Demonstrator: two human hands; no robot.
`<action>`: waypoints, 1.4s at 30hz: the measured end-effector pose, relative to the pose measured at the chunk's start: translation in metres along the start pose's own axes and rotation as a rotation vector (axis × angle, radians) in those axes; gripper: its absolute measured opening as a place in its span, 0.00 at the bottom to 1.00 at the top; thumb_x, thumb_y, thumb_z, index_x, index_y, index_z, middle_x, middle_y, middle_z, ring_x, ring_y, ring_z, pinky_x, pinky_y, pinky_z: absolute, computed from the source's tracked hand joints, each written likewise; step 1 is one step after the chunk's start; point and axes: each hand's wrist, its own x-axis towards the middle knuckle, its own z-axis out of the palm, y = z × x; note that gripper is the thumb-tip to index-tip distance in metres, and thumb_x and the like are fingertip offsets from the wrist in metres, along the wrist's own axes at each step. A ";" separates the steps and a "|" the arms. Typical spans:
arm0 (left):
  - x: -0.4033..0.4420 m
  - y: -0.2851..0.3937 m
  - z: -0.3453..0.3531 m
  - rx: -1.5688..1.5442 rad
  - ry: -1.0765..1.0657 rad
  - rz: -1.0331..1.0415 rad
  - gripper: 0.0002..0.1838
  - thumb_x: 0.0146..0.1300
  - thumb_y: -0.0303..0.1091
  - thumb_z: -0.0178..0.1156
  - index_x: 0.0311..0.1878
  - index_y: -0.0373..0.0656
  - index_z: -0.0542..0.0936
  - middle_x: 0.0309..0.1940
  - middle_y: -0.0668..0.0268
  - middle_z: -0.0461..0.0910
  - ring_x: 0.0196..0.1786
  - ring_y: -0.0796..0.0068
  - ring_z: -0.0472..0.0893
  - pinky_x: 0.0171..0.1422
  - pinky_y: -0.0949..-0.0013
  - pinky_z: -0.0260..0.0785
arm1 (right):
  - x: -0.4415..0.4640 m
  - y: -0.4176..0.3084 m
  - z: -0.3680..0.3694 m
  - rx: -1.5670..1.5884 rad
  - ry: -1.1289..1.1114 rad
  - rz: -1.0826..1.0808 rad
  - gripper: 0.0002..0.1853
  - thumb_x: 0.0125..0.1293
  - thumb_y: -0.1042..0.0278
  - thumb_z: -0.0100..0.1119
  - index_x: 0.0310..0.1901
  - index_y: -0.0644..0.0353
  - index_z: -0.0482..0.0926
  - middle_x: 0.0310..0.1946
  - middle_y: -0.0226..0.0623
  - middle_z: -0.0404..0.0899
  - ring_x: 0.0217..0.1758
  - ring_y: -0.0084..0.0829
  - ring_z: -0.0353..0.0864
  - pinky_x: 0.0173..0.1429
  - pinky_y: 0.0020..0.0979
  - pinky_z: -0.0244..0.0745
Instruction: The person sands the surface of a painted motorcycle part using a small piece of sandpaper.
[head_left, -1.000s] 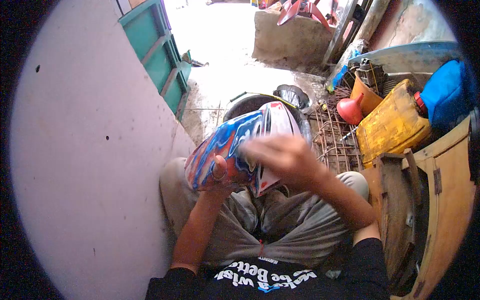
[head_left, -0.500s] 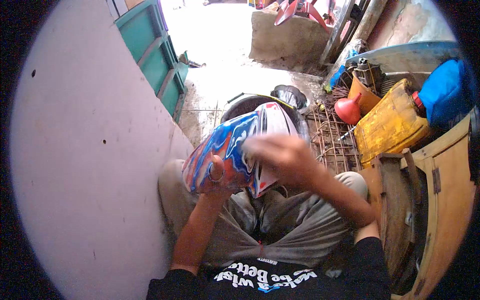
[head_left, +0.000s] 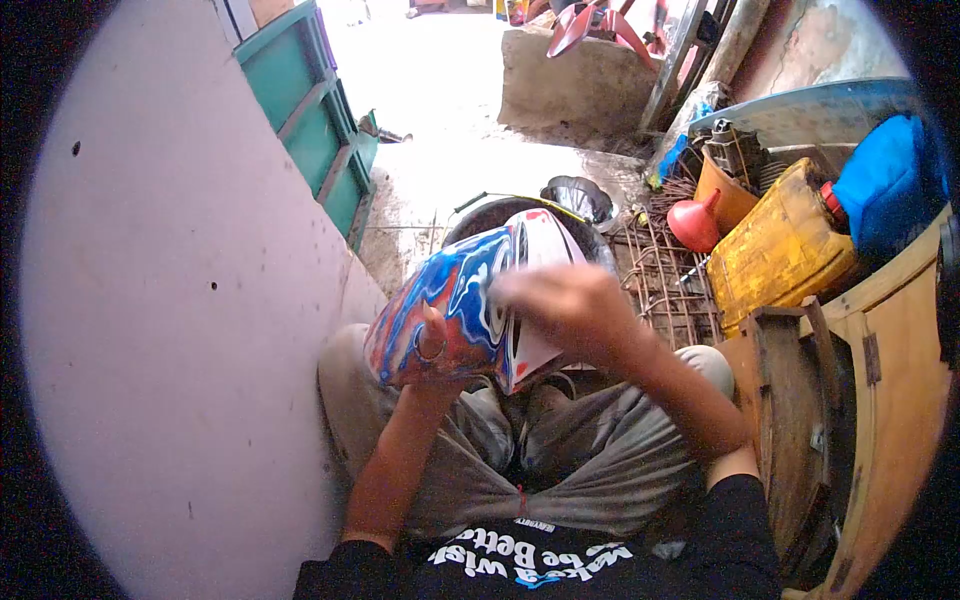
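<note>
A curved, glossy panel (head_left: pixel 465 285), swirled in blue, red and white with a white section on its right, is held over my lap, tilted. My left hand (head_left: pixel 432 365) grips its lower left part, the thumb showing on the face by a dark round edge and the other fingers hidden underneath. Over the panel's right half is my right hand (head_left: pixel 575 310), fingers closed together and blurred by motion. Something pale shows at its fingertips, too smeared to name. Whether these fingertips touch the surface cannot be told.
Behind the panel stands a dark tub (head_left: pixel 490 215) with a black plastic bag (head_left: pixel 580 198) by its rim. To the right are rusty wire mesh (head_left: pixel 665 285), a red funnel (head_left: pixel 695 222), a yellow jerrycan (head_left: pixel 785 250) and wooden furniture (head_left: pixel 900 400). A white board (head_left: pixel 180 350) borders my left.
My right hand has shifted very slightly over the panel and remains blurred. My left hand keeps its grip, and the panel stays in nearly the same place.
</note>
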 end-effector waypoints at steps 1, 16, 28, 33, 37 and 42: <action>0.000 -0.001 0.001 -0.014 -0.003 -0.001 0.62 0.64 0.85 0.46 0.81 0.36 0.58 0.75 0.52 0.69 0.74 0.54 0.73 0.80 0.50 0.63 | 0.004 0.017 -0.005 -0.124 -0.028 0.112 0.12 0.67 0.67 0.65 0.51 0.53 0.87 0.47 0.40 0.90 0.47 0.41 0.92 0.50 0.41 0.88; 0.006 -0.009 -0.006 -0.137 -0.048 0.034 0.58 0.64 0.79 0.56 0.82 0.40 0.58 0.74 0.54 0.71 0.72 0.57 0.75 0.76 0.51 0.70 | -0.005 -0.026 0.014 0.012 0.104 -0.188 0.10 0.67 0.68 0.62 0.48 0.54 0.87 0.49 0.35 0.90 0.49 0.35 0.92 0.52 0.37 0.88; 0.002 0.004 -0.003 0.047 -0.028 0.067 0.59 0.67 0.81 0.49 0.82 0.37 0.57 0.76 0.53 0.69 0.76 0.55 0.71 0.80 0.48 0.62 | -0.009 -0.042 0.021 -0.083 0.134 -0.341 0.08 0.65 0.68 0.64 0.45 0.52 0.86 0.46 0.32 0.89 0.49 0.30 0.91 0.52 0.35 0.88; 0.000 -0.001 0.001 -0.139 -0.061 0.027 0.57 0.70 0.80 0.44 0.82 0.35 0.57 0.77 0.54 0.68 0.76 0.55 0.70 0.81 0.48 0.61 | 0.002 0.028 0.006 -0.172 0.090 -0.005 0.10 0.63 0.69 0.64 0.46 0.53 0.84 0.39 0.36 0.88 0.41 0.38 0.90 0.44 0.41 0.86; 0.004 -0.005 -0.003 -0.144 -0.063 0.033 0.57 0.70 0.80 0.45 0.82 0.36 0.57 0.77 0.54 0.68 0.77 0.54 0.70 0.81 0.48 0.63 | -0.006 -0.041 0.020 0.014 0.152 -0.323 0.08 0.61 0.69 0.66 0.43 0.55 0.86 0.43 0.35 0.89 0.48 0.35 0.91 0.53 0.37 0.87; -0.004 -0.003 -0.003 -0.107 -0.079 0.026 0.56 0.69 0.80 0.45 0.82 0.37 0.57 0.77 0.53 0.67 0.77 0.53 0.70 0.80 0.49 0.64 | 0.005 0.023 0.000 -0.183 0.065 0.020 0.08 0.64 0.69 0.65 0.44 0.54 0.85 0.34 0.38 0.87 0.35 0.38 0.89 0.40 0.39 0.86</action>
